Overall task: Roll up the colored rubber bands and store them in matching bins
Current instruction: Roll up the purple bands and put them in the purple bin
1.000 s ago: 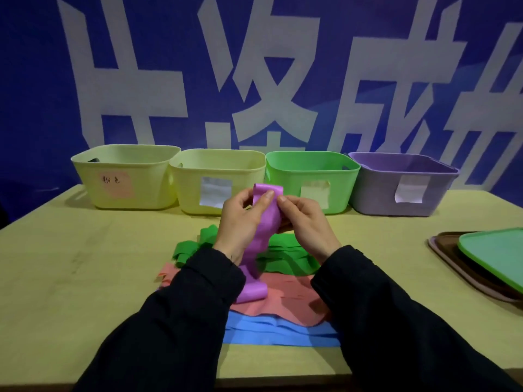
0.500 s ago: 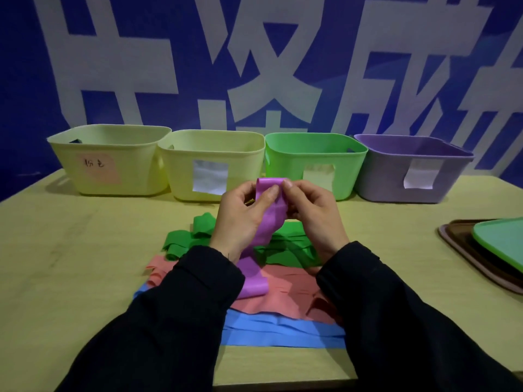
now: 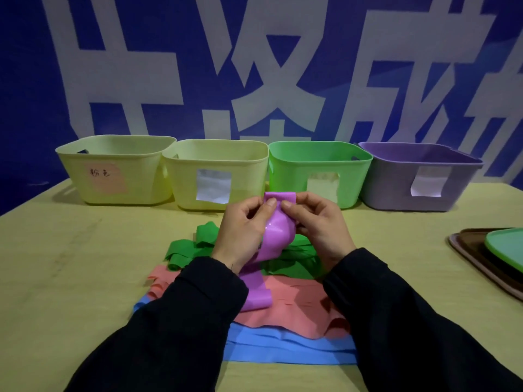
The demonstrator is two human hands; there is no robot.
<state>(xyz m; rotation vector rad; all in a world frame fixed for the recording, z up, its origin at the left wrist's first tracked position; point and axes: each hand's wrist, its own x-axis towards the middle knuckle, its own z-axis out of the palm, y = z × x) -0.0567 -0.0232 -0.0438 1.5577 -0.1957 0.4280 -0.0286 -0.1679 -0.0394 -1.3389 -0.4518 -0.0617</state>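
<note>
Hands: my left hand point(image 3: 244, 230) and right hand point(image 3: 317, 224) meet at frame centre, each pinching the top end of the purple band point(image 3: 278, 230) between thumb and fingers.
Why: I hold the end up, I judge, to begin rolling it; the tail hangs down onto the red band point(image 3: 297, 304).
Waiting: green band point(image 3: 195, 247) and blue band point(image 3: 283, 346), lower centre.
Destination: purple bin point(image 3: 418, 179), right of centre.

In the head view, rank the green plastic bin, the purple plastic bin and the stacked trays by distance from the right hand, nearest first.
1. Green plastic bin: just behind the right hand, which pinches the purple rubber band.
2. Purple plastic bin: behind, further right.
3. Stacked trays: at the table's far right edge.
</note>
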